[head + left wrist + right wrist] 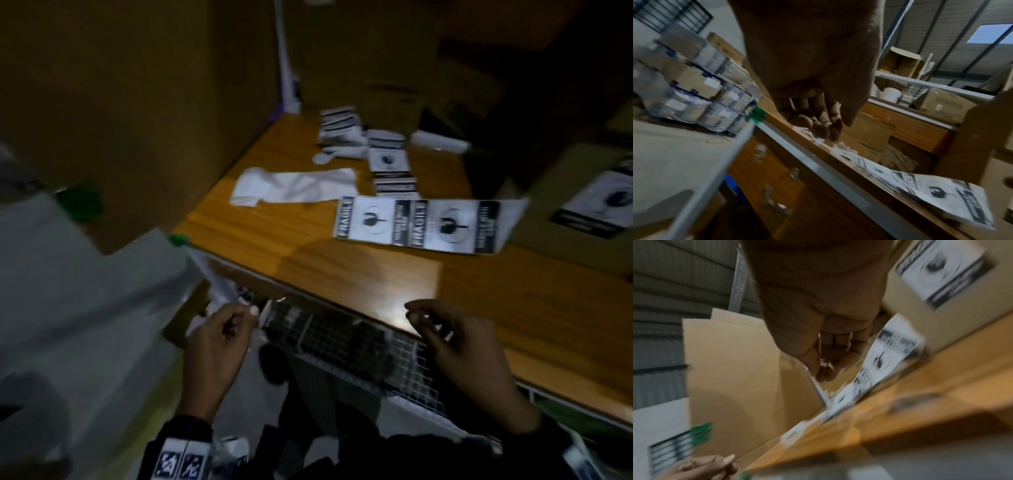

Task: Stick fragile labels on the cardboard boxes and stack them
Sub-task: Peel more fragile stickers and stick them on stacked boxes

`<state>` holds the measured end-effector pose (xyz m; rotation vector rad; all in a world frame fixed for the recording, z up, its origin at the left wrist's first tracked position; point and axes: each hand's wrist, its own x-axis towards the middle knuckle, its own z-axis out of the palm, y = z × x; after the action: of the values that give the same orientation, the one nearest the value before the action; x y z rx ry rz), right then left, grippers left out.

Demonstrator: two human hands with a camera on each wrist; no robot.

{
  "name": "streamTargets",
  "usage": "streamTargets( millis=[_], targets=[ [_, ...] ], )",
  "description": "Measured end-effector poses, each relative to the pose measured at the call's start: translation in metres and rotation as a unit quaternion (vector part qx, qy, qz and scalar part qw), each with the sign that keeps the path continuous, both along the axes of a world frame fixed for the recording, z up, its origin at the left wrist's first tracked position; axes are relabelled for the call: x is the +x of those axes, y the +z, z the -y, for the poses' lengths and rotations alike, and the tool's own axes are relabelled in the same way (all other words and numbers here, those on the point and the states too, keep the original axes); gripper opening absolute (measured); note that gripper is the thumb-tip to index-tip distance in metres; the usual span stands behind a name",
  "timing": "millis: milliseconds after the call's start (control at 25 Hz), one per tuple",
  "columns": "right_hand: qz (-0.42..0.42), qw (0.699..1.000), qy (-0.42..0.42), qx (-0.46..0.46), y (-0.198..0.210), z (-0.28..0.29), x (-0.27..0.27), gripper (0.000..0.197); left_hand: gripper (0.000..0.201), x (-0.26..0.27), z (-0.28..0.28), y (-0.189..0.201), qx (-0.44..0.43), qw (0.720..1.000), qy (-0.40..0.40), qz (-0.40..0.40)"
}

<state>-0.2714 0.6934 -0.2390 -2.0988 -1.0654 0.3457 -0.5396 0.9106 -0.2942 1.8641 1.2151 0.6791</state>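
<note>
A strip of black-and-white fragile labels (421,222) lies flat on the wooden table (342,274), also seen as the label strip (937,194) and, blurred, the label strip (885,356). More label stacks (387,157) sit behind it. A tall cardboard box (120,102) stands at the left. At the right, a box (548,192) carries a stuck label (603,202). My left hand (222,329) hangs below the table's front edge, fingers loosely curled; the left hand (818,123) shows nothing in its palm. My right hand (428,318) hovers over the front edge, fingers loosely curled and empty.
White peeled backing paper (294,186) lies crumpled mid-table. More cardboard boxes (394,92) stand at the back. A wire mesh basket (342,335) hangs under the front edge. White paper scraps (212,308) show beside my left hand. Stacked wrapped crates (701,97) stand across the floor.
</note>
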Motion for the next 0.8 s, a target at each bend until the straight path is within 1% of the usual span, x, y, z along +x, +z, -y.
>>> streamTargets(
  millis=[80, 120, 200, 320, 360, 480, 520, 560, 600, 680, 720, 800],
  targets=[
    [0.015, 0.999, -0.028, 0.003, 0.007, 0.019, 0.03, 0.009, 0.018, 0.051, 0.021, -0.003, -0.021, 0.998, -0.054, 0.001],
    [0.013, 0.999, -0.041, 0.002, 0.011, 0.026, 0.045, 0.012, 0.017, 0.078, 0.031, 0.0, -0.025, 0.996, -0.08, 0.012],
    [0.03, 0.997, -0.072, -0.03, 0.014, 0.032, 0.07, 0.02, 0.019, 0.12, 0.045, 0.004, -0.012, 0.992, -0.119, 0.033],
    [0.097, 0.988, -0.102, -0.07, 0.014, 0.019, 0.11, 0.025, 0.034, 0.167, 0.04, 0.012, -0.014, 0.988, -0.151, 0.023],
    [0.118, 0.985, -0.098, -0.075, 0.017, 0.012, 0.122, 0.031, 0.033, 0.178, 0.034, 0.016, -0.009, 0.987, -0.159, 0.018],
    [0.194, 0.974, -0.056, -0.101, 0.033, -0.02, 0.156, 0.062, 0.013, 0.217, 0.013, 0.029, 0.026, 0.98, -0.196, 0.031],
    [0.215, 0.967, -0.054, -0.127, 0.04, -0.034, 0.167, 0.07, 0.008, 0.231, 0.004, 0.034, 0.035, 0.977, -0.209, 0.034],
    [0.226, 0.959, -0.054, -0.16, 0.046, -0.047, 0.176, 0.073, 0.005, 0.242, -0.002, 0.038, 0.034, 0.974, -0.221, 0.037],
    [0.24, 0.952, -0.054, -0.182, 0.049, -0.059, 0.183, 0.069, 0.007, 0.255, -0.012, 0.041, 0.029, 0.97, -0.238, 0.04],
    [0.266, 0.945, -0.038, -0.184, 0.051, -0.073, 0.193, 0.046, 0.023, 0.277, -0.029, 0.043, 0.053, 0.956, -0.287, 0.035],
    [0.259, 0.95, -0.038, -0.168, 0.052, -0.075, 0.195, 0.034, 0.034, 0.289, -0.038, 0.043, 0.084, 0.947, -0.31, 0.014],
    [0.197, 0.968, -0.08, -0.135, 0.055, -0.075, 0.199, 0.016, 0.055, 0.31, -0.056, 0.041, 0.136, 0.929, -0.339, -0.054]
  ],
)
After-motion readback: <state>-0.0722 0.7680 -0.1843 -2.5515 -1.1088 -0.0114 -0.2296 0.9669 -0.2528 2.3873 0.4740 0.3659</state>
